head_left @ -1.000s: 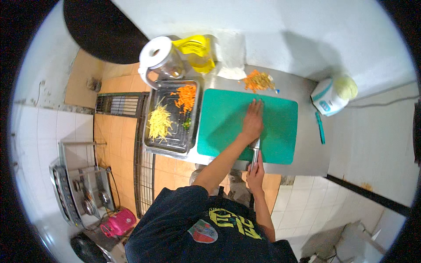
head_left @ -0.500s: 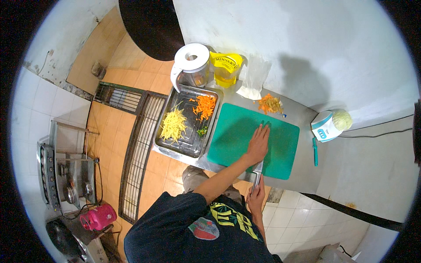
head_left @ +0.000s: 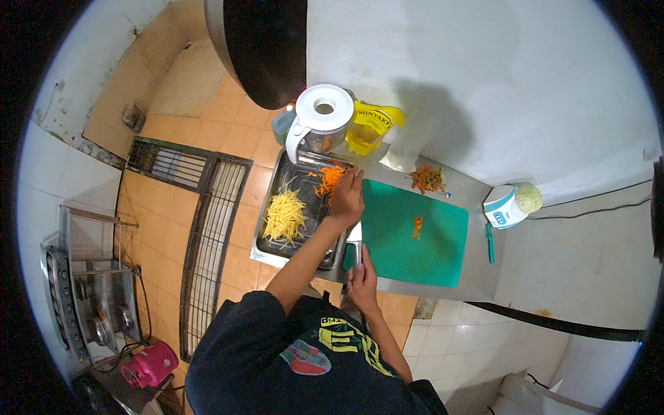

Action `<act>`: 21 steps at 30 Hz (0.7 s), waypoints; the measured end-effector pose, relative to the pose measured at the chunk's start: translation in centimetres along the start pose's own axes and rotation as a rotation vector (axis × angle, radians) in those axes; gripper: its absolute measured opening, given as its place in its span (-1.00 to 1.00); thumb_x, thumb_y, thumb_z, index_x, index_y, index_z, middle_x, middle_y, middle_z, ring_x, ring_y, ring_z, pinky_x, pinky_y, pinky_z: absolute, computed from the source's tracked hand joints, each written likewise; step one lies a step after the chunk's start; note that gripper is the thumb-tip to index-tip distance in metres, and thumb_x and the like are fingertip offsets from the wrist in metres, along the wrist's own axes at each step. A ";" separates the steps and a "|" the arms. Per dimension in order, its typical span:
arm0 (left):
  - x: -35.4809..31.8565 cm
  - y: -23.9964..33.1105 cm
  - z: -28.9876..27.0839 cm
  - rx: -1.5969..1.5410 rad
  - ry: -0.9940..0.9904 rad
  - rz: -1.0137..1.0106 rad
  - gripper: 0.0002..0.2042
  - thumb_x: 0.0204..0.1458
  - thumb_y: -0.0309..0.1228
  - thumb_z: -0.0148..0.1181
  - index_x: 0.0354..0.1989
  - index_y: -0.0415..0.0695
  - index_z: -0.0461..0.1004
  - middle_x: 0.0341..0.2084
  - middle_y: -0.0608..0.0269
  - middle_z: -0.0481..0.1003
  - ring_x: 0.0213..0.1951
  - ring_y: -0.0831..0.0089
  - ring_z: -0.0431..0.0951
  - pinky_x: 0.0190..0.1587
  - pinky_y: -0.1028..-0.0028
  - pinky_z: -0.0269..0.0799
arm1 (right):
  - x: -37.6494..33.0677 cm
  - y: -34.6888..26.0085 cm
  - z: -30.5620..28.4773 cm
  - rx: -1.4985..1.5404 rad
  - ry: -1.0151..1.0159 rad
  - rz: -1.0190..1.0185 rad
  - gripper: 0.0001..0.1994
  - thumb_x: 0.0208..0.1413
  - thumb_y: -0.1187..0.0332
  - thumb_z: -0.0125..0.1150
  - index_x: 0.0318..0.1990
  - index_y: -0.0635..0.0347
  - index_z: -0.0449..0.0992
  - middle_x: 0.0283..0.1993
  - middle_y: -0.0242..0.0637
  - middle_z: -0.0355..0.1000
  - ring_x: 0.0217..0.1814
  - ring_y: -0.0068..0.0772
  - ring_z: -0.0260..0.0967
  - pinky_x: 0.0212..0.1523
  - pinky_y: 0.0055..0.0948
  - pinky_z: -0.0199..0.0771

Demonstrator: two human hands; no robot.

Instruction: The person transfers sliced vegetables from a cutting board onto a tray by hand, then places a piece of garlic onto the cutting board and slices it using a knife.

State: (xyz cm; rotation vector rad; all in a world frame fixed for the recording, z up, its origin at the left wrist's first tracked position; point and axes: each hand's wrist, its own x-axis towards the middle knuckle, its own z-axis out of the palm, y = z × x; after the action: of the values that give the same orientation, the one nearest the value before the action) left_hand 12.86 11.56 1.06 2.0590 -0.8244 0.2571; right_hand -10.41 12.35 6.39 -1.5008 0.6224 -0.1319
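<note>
My left hand [head_left: 348, 200] is over the right side of the metal tray [head_left: 278, 257], beside a pile of shredded carrot [head_left: 328, 178]. Its fingers look bunched together; what they hold, if anything, is hidden. My right hand [head_left: 362, 282] grips a knife [head_left: 357, 249] by its handle, the blade pointing away from me where tray and board meet. Part of the blade is behind my left hand. Pale yellow shreds [head_left: 284, 218] lie in the left of the tray. On the green cutting board [head_left: 443, 256] sits a small heap of orange bits [head_left: 417, 227].
Behind the tray stand a white-lidded jug [head_left: 324, 114] and a yellow pouch [head_left: 373, 128], with a clear plastic bag [head_left: 407, 149] alongside. Orange-brown scraps [head_left: 428, 179] lie behind the board. To the right are a white scale [head_left: 505, 207] bearing a pale green cabbage [head_left: 529, 198] and a teal peeler [head_left: 490, 242].
My left hand has gone from the board to the tray, uncovering the orange bits. My right hand has carried the knife left and a little forward. The view has shifted slightly.
</note>
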 end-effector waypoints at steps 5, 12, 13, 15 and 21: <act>1.0 -4.2 -0.2 -0.035 -0.053 0.115 -0.55 0.12 -0.53 0.07 0.23 -0.29 0.36 0.30 -0.28 0.20 0.39 -0.28 0.09 0.39 -0.15 0.00 | 1.0 -1.4 3.4 0.041 0.056 0.149 -0.49 0.49 0.29 -0.22 0.54 -0.14 0.01 -0.53 -0.49 0.20 -0.67 -0.73 0.04 -0.69 -0.63 0.11; 2.8 -6.3 -0.4 0.043 -0.061 0.185 -0.61 0.14 -0.52 0.07 0.18 -0.21 0.44 0.32 -0.11 0.24 0.43 -0.27 0.02 0.40 -0.23 -0.11 | -1.6 -1.1 4.1 0.045 0.103 0.172 -0.50 0.49 0.29 -0.24 0.53 -0.15 0.02 -0.52 -0.48 0.22 -0.69 -0.73 0.03 -0.69 -0.64 0.11; 3.1 -6.7 -0.5 0.061 -0.023 0.202 -0.62 0.14 -0.51 0.08 0.16 -0.20 0.46 0.30 -0.08 0.27 0.43 -0.25 0.05 0.40 -0.23 -0.08 | -2.1 -1.2 4.2 0.072 0.100 0.177 -0.50 0.49 0.29 -0.24 0.53 -0.16 0.03 -0.51 -0.47 0.22 -0.68 -0.73 0.04 -0.69 -0.64 0.11; 3.6 -7.4 -0.8 0.072 0.013 0.223 -0.64 0.14 -0.51 0.09 0.14 -0.18 0.48 0.29 -0.06 0.30 0.42 -0.23 0.08 0.39 -0.23 -0.05 | -3.5 -1.2 4.0 0.032 0.109 0.154 -0.50 0.49 0.30 -0.24 0.53 -0.16 0.03 -0.51 -0.47 0.22 -0.68 -0.73 0.04 -0.69 -0.64 0.11; 4.1 -8.5 -1.8 0.030 0.023 0.254 -0.73 0.17 -0.51 0.09 0.03 -0.19 0.52 0.12 -0.03 0.41 0.34 -0.14 0.25 0.32 -0.16 0.16 | -6.8 -2.7 3.5 -0.021 0.152 0.151 -0.50 0.48 0.26 -0.20 0.52 -0.04 0.07 -0.49 -0.47 0.24 -0.61 -0.71 0.08 -0.62 -0.64 0.16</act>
State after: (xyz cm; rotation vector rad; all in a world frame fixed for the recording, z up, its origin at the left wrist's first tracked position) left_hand 21.66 14.46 -1.61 1.9733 -1.0743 0.4345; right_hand -13.70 18.24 10.80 -1.4673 0.8592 -0.1234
